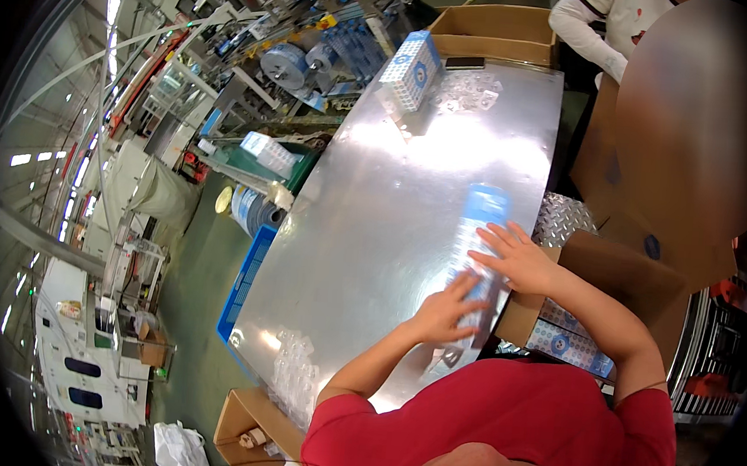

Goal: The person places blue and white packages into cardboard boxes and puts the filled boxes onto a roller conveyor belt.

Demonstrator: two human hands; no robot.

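A long blue-and-white plastic-wrapped pack (485, 204) lies on the shiny metal table, somewhat blurred. Over its right side rests my right hand (517, 259), fingers spread across the wrap. Closer to my body, my left hand (449, 311) lies at the pack's near left side with its fingers apart. Both hands seem to touch the pack from above without wrapping round it. The middle of the pack is partly hidden beneath my fingers.
The metal table (365, 224) carries clear plastic pieces (293, 370) at its near left and more pieces (470, 93) by a patterned box (411, 69) at the far end. Right of me, an open carton (519, 319) holds blue-and-white packs. A co-worker's sleeve (578, 31) shows beyond.
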